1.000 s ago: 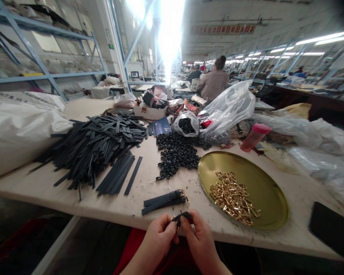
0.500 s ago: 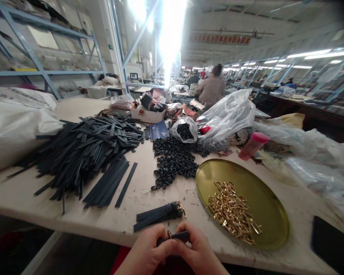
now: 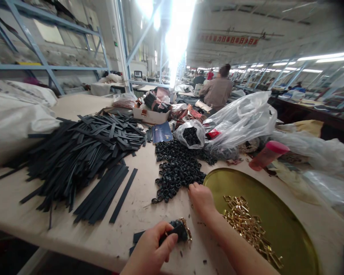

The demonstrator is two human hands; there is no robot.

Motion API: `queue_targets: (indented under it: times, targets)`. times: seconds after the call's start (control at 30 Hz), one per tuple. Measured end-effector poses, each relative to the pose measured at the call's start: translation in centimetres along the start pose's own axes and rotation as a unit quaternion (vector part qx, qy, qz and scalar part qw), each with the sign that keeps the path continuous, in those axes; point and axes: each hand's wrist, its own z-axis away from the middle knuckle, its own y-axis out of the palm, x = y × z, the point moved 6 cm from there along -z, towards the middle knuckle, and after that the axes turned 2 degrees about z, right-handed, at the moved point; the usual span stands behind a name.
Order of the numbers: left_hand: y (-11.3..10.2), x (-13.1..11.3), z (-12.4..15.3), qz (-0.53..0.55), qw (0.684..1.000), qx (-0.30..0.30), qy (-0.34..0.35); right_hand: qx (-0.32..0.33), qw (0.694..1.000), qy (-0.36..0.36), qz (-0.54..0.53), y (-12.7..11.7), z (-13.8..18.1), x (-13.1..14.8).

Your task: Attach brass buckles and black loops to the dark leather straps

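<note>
My left hand [image 3: 153,244] is closed, thumb against fingers, around a folded black strap [image 3: 176,230]. Just under and behind it lie several finished black straps [image 3: 138,236] with gold buckles [image 3: 186,228], partly covered by the hand. At the near right edge of a pile of small black strap loops [image 3: 179,173], my right hand [image 3: 201,196] has its fingers curled down and together. Whatever is between those fingertips is hidden. To the right of that hand, a gold oval tray [image 3: 275,202] bears a heap of loose gold buckles [image 3: 243,217].
Loose black strips [image 3: 88,149] are heaped at left, with a neater row [image 3: 103,194] nearer me. Behind the loops stand an open plastic bag [image 3: 189,134], a blue card [image 3: 162,132] and a pink-lidded jar [image 3: 268,156]. A person [image 3: 218,89] sits farther back.
My right hand has left the strap and reached forward to the loop pile. My left hand keeps the strap and now sits over the finished straps. The view has shifted slightly.
</note>
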Motion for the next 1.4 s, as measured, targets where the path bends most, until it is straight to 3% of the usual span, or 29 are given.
queue_targets:
  times: [0.2,0.27,0.33,0.43,0.5,0.83,0.93,1.03,1.4]
  targets:
    - [-0.6,0.9,-0.3,0.026,0.998,-0.053,0.001,0.034,0.994,0.000,-0.104,-0.1,3.2,0.9]
    - [-0.5,0.5,-0.1,0.038,0.997,-0.069,0.013,0.058,0.980,0.014,-0.192,-0.5,5.2,1.8]
    - [-0.3,-0.2,0.2,0.050,0.995,-0.077,0.026,0.087,0.922,0.062,-0.371,-0.8,7.2,2.7]
    - [0.2,-1.5,1.1,0.051,0.994,-0.071,0.058,0.131,0.775,0.139,-0.602,-1.0,9.8,4.7]
    - [0.4,-2.1,1.9,0.033,0.994,-0.072,0.077,0.152,0.750,0.147,-0.627,-1.4,10.8,5.9]
    - [0.7,-2.8,5.4,-0.120,0.974,-0.151,0.117,0.138,0.809,0.100,-0.563,-1.0,12.6,6.0]
    - [0.7,-2.7,5.8,-0.144,0.969,-0.157,0.128,0.154,0.833,0.076,-0.526,-1.2,13.4,6.0]
    - [0.7,-2.5,5.9,-0.141,0.971,-0.145,0.129,0.130,0.852,0.056,-0.504,-2.1,13.9,6.1]
    - [1.6,-1.5,6.1,-0.121,0.984,-0.091,0.093,0.128,0.799,0.083,-0.581,-1.4,14.9,6.6]
